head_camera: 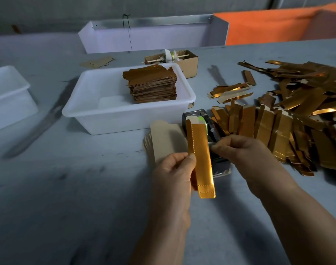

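My left hand grips a long, narrow gold-foil folded carton, held upright over the table with its thumb on the left edge. My right hand sits just to its right, fingers curled and pinching something small at the black tape dispenser with its green roll; what it pinches is too small to make out. A small stack of flat cardboard blanks, plain side up, lies behind my left hand.
A white tub holds a stack of flat gold cartons. A big heap of folded gold cartons covers the table's right side. A second white tub is at far left, a brown box behind, and a white tray at the back.
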### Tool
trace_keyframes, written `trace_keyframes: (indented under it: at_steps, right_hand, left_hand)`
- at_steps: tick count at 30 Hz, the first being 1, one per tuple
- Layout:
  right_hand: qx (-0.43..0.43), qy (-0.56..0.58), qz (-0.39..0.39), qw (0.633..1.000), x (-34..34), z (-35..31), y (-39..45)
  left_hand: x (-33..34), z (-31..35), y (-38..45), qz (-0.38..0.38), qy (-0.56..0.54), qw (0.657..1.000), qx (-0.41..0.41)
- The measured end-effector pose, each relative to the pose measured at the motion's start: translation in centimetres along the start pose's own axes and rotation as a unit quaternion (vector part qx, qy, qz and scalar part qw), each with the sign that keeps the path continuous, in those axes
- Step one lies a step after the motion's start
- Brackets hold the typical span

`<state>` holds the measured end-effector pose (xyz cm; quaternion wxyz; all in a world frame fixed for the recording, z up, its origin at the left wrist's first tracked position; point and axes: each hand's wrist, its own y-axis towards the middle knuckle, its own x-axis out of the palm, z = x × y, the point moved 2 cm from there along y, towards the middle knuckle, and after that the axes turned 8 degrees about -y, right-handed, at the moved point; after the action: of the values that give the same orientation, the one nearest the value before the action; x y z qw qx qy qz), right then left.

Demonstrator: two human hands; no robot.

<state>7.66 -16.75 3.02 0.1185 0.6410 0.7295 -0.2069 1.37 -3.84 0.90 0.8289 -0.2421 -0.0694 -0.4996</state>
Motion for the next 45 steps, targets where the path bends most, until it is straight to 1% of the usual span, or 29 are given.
trace_keyframes:
  at_steps: [3,5,6,7,8,10,12,15,16,18,21,24,30,31,32,34,35,37,38,39,40,43,45]
  right_hand:
    - [-0.013,0.104,0.032,0.994,0.3,-0.3,-0.5]
    - [-0.013,0.133,0.041,0.990,0.2,-0.1,-0.9]
    - [-0.019,0.112,0.049,0.992,0.1,0.1,-1.2]
    - [-0.028,0.067,0.063,0.995,0.0,0.4,-1.4]
    - [-0.035,0.002,0.080,0.996,0.0,0.6,-1.7]
    - [-0.047,-0.114,0.113,0.986,0.0,0.9,-2.2]
    - [-0.078,-0.157,0.145,0.974,0.2,0.9,-2.7]
    - [-0.138,-0.171,0.203,0.954,0.4,0.5,-3.5]
    - [-0.136,-0.172,0.204,0.954,0.5,0.6,-3.6]
    - [-0.102,-0.161,0.181,0.965,0.8,1.0,-3.7]
    - [-0.076,-0.145,0.165,0.973,1.3,1.6,-3.7]
    - [-0.069,-0.125,0.166,0.976,1.5,1.9,-3.6]
    - [-0.078,-0.133,0.155,0.976,1.5,2.1,-3.6]
    - [-0.091,-0.154,0.158,0.971,1.4,1.9,-3.7]
    - [-0.116,-0.203,0.173,0.957,1.3,1.5,-3.7]
    - [-0.164,-0.339,0.203,0.904,1.1,0.8,-3.6]
    - [-0.174,-0.384,0.208,0.883,1.1,0.5,-3.6]
    - [-0.162,-0.434,0.196,0.864,1.0,0.5,-3.5]
    - [-0.147,-0.443,0.178,0.866,1.1,0.9,-3.5]
    - [-0.127,-0.432,0.156,0.879,0.9,1.3,-3.6]
    - [-0.107,-0.394,0.144,0.902,0.5,1.7,-3.7]
    - [-0.052,-0.221,0.131,0.965,-0.7,2.4,-4.1]
    - [-0.014,-0.069,0.101,0.992,-1.6,2.1,-4.6]
  left_hand:
    - [0.5,-0.5,-0.2,-0.031,0.018,0.999,-0.019]
    - [0.6,-0.6,-0.2,-0.033,0.028,0.999,-0.015]
    - [0.6,-0.6,-0.2,-0.033,0.026,0.999,-0.013]
    - [0.5,-0.5,-0.1,-0.032,0.023,0.999,-0.009]
    - [0.5,-0.4,0.0,-0.031,0.021,0.999,-0.005]
    - [0.4,-0.4,0.1,-0.028,0.026,0.999,0.011]
    - [0.5,-0.4,0.1,-0.031,0.030,0.999,0.029]
    - [1.0,-0.1,-0.1,-0.044,0.031,0.997,0.050]
    - [1.1,0.1,-0.1,-0.047,0.031,0.997,0.060]
    - [1.4,0.3,-0.1,-0.062,0.037,0.995,0.072]
    - [1.7,0.1,-0.3,-0.086,0.055,0.993,0.065]
    - [1.9,0.2,-0.4,-0.089,0.082,0.990,0.067]
    - [1.9,0.5,-0.3,-0.082,0.141,0.983,0.087]
    - [2.0,0.5,-0.4,-0.078,0.144,0.983,0.086]
    - [2.0,0.5,-0.4,-0.073,0.146,0.983,0.086]
    - [2.0,0.6,-0.3,-0.065,0.158,0.982,0.085]
    - [2.0,0.6,-0.2,-0.062,0.164,0.981,0.083]
    - [2.1,0.8,-0.1,-0.061,0.167,0.981,0.079]
    - [2.0,0.9,-0.2,-0.061,0.169,0.981,0.079]
    - [2.0,1.0,-0.3,-0.062,0.175,0.979,0.081]
    - [2.0,1.1,-0.3,-0.065,0.182,0.978,0.084]
    - [2.1,1.2,-0.1,-0.068,0.185,0.978,0.068]
    - [2.0,1.5,-0.1,-0.068,0.175,0.981,0.056]
